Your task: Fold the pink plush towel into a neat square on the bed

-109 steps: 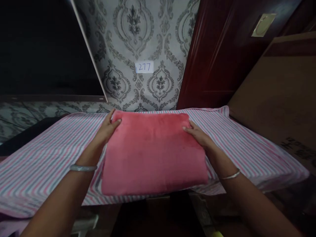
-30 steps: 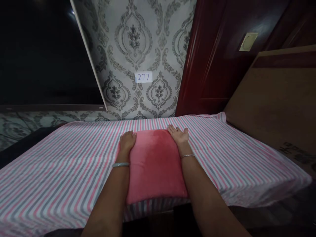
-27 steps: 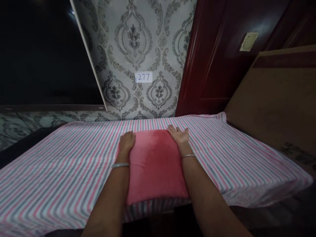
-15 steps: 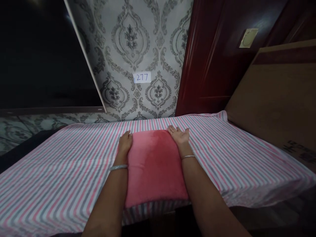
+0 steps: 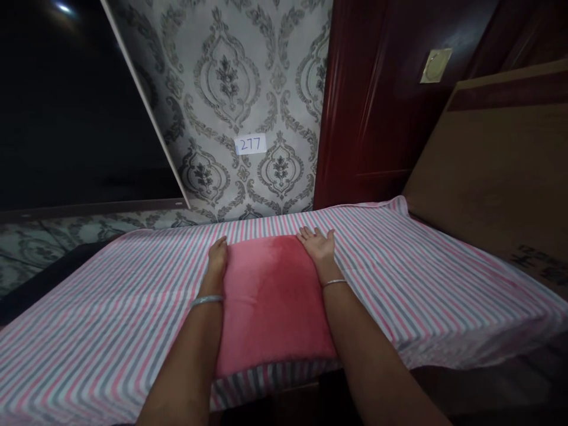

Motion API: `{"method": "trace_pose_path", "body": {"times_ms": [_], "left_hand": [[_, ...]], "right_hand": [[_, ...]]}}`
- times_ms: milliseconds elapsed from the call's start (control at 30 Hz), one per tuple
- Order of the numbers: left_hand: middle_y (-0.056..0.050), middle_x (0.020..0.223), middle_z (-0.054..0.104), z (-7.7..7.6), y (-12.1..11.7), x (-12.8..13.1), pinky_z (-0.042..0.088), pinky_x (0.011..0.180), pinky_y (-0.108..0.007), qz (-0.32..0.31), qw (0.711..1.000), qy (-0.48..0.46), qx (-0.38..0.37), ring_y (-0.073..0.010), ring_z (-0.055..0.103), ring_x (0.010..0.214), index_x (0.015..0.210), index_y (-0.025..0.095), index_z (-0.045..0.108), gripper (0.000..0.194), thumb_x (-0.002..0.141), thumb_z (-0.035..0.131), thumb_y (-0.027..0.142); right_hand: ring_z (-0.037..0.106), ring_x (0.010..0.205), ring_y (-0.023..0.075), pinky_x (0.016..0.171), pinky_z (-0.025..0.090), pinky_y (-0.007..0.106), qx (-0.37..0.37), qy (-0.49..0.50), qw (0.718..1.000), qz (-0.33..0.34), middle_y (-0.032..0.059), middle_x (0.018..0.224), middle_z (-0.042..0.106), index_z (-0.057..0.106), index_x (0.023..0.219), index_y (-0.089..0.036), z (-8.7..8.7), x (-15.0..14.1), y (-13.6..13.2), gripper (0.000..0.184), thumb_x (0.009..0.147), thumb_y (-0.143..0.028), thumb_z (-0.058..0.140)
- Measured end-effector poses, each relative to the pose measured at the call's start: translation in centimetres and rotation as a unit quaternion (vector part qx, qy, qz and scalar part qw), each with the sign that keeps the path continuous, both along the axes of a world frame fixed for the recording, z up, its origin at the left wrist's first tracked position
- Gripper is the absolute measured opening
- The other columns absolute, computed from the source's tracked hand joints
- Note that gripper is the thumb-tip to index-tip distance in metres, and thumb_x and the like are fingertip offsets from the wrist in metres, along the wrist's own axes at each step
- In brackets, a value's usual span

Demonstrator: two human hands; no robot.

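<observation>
2 bare hands lie along the sides of a folded coral-pink plush cloth (image 5: 275, 302), which is flat between them and runs from their fingers back toward the body, between the forearms. The left hand (image 5: 218, 257) is at the cloth's far left corner, turned edge-on with its fingers drawn close together; whether they pinch the fabric or merely press its side cannot be told. The right hand (image 5: 318, 245) is at the far right corner, palm up, fingers and thumb spread wide, gripping nothing, its fingertips against the edge. Beneath both hands, a pink, grey and white striped cover (image 5: 133, 302) spreads outward to either side. The plush cloth's near edge, between the forearms, lies close to where the cover drops away, so a pull toward the body could slide it over that edge. Uneven pressure from the hands could skew or rumple its sides, and the cover, if loose, might drag along. Beyond the hands, a white card (image 5: 250, 144) on damask wallpaper (image 5: 228, 89) reads "277" in blue handwriting. Up to the left hand's side, a dark television (image 5: 80, 118) bears a mark too small to read; out past the right hand, a cardboard box (image 5: 497, 160) carries dark, illegible characters.
</observation>
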State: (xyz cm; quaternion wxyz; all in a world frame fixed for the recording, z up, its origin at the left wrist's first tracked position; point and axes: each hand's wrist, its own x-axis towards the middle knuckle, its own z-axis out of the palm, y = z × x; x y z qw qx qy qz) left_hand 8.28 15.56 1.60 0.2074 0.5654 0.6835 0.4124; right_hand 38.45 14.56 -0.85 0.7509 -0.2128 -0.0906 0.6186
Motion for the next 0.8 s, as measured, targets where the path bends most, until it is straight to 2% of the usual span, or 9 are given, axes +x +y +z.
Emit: {"method": "trace_pose_path", "body": {"times_ms": [133,200,267,300,367,433,600,733,800], "left_hand": [[-0.015,0.149,0.056,2.0,0.7,1.2,0.034,0.122,-0.047,-0.002,1.000,-0.014,0.001,-0.0306,0.045,0.144,0.141,0.011,0.057,0.052,0.093,0.044,0.025],[-0.010,0.149,0.057,2.8,0.9,2.9,0.031,0.124,-0.043,-0.032,0.999,-0.016,0.025,-0.0272,0.040,0.148,0.142,0.017,0.056,0.051,0.093,0.047,0.028],[-0.008,0.148,0.059,2.9,1.0,4.8,0.034,0.122,-0.042,-0.097,0.990,-0.099,0.035,-0.0230,0.042,0.147,0.145,0.023,0.052,0.051,0.096,0.043,0.034],[-0.009,0.146,0.059,2.8,0.9,5.7,0.037,0.120,-0.042,-0.134,0.974,-0.184,0.022,-0.0226,0.045,0.144,0.147,0.024,0.050,0.051,0.098,0.040,0.036],[-0.015,0.145,0.059,2.1,0.5,6.7,0.044,0.115,-0.047,-0.184,0.910,-0.372,-0.015,-0.0242,0.053,0.138,0.149,0.022,0.045,0.053,0.100,0.033,0.039],[-0.020,0.145,0.057,1.1,-0.1,6.8,0.048,0.110,-0.052,-0.186,0.849,-0.493,-0.038,-0.0263,0.059,0.132,0.151,0.020,0.038,0.055,0.100,0.025,0.037],[-0.023,0.154,0.046,-0.1,-1.0,5.6,0.052,0.107,-0.052,-0.153,0.788,-0.595,-0.029,-0.0265,0.057,0.134,0.156,0.017,0.020,0.060,0.101,0.019,0.040],[-0.024,0.158,0.040,0.1,-0.8,5.5,0.056,0.102,-0.051,-0.114,0.664,-0.738,-0.041,-0.0307,0.049,0.141,0.156,0.018,0.021,0.060,0.101,0.030,0.040],[-0.023,0.160,0.037,0.1,-0.8,5.6,0.056,0.100,-0.054,-0.106,0.625,-0.773,-0.043,-0.0331,0.044,0.145,0.156,0.021,0.024,0.058,0.101,0.034,0.038]], "right_hand": [[0.052,0.134,0.0252,0.105,0.047,0.054,-0.002,0.024,1.000,-0.002,0.0192,0.155,0.040,0.011,0.163,-0.025,0.2,-0.4,-0.1,0.082,0.098,-0.074,0.019],[0.052,0.135,0.0253,0.106,0.046,0.054,-0.002,0.026,1.000,-0.004,0.0187,0.154,0.041,0.012,0.163,-0.026,0.3,-0.5,-0.2,0.081,0.098,-0.074,0.020],[0.053,0.133,0.0252,0.106,0.044,0.056,-0.002,0.021,1.000,-0.006,0.0164,0.152,0.043,0.015,0.161,-0.030,0.4,-0.5,-0.4,0.076,0.099,-0.073,0.019],[0.054,0.132,0.0252,0.107,0.044,0.057,-0.002,0.021,1.000,-0.007,0.0157,0.151,0.044,0.016,0.161,-0.032,0.5,-0.5,-0.5,0.074,0.099,-0.073,0.019],[0.055,0.130,0.0251,0.107,0.044,0.056,-0.003,0.023,1.000,-0.007,0.0162,0.150,0.046,0.017,0.160,-0.031,0.5,-0.4,-0.7,0.074,0.099,-0.072,0.020],[0.055,0.129,0.0250,0.106,0.044,0.054,-0.005,0.026,1.000,-0.003,0.0172,0.149,0.045,0.015,0.161,-0.028,0.5,-0.3,-0.7,0.076,0.098,-0.072,0.019],[0.054,0.132,0.0276,0.104,0.044,0.060,-0.006,0.026,1.000,0.003,0.0179,0.151,0.044,0.014,0.161,-0.029,0.3,0.3,-0.4,0.078,0.097,-0.074,0.013],[0.049,0.137,0.0269,0.105,0.044,0.061,-0.010,0.062,0.998,0.007,0.0189,0.156,0.038,0.014,0.161,-0.027,0.7,0.3,-0.6,0.080,0.097,-0.075,0.017],[0.047,0.140,0.0250,0.106,0.045,0.058,-0.018,0.070,0.997,0.000,0.0178,0.159,0.035,0.016,0.161,-0.028,1.3,0.0,-0.8,0.077,0.099,-0.073,0.022]]}}
